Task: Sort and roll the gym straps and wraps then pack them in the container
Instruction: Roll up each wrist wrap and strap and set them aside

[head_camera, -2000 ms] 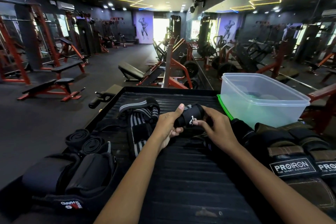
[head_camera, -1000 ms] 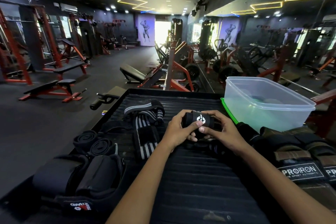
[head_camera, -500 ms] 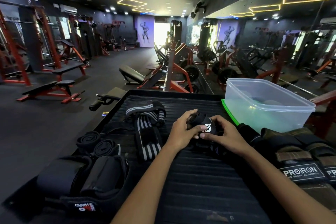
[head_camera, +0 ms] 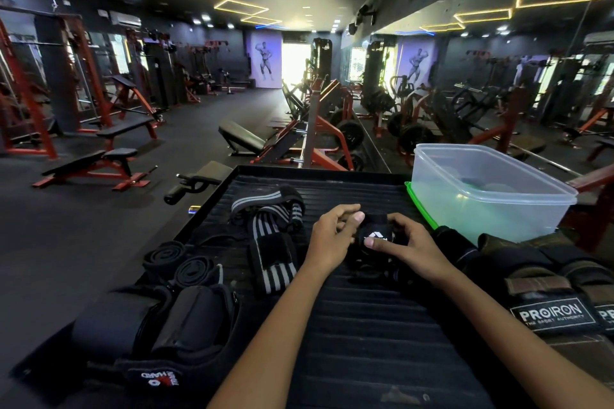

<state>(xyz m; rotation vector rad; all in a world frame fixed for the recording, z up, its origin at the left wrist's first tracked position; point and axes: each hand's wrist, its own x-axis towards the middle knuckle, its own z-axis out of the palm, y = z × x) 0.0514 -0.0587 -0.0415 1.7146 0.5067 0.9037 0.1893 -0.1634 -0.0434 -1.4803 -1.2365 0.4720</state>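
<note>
A black wrap with a white logo (head_camera: 376, 236) is rolled up between both hands over the black ribbed platform (head_camera: 358, 325). My left hand (head_camera: 332, 236) pinches its left end with thumb and curled fingers. My right hand (head_camera: 407, 242) grips its right side, thumb pressed under the logo. A clear plastic container (head_camera: 488, 196) stands at the back right on a green lid (head_camera: 419, 206). A black-and-grey striped wrap (head_camera: 270, 236) lies unrolled to the left. Two rolled black straps (head_camera: 179, 264) sit at the platform's left edge.
Padded black supports marked with red-and-white lettering (head_camera: 149, 335) fill the near left corner. Brown and black PROIRON straps (head_camera: 548, 292) are piled on the right. Beyond the platform are red gym benches (head_camera: 96, 166) and machines on a dark floor.
The wrap has been turned and rolled tighter between my hands, then lowered closer to the platform. Its logo now faces up toward me.
</note>
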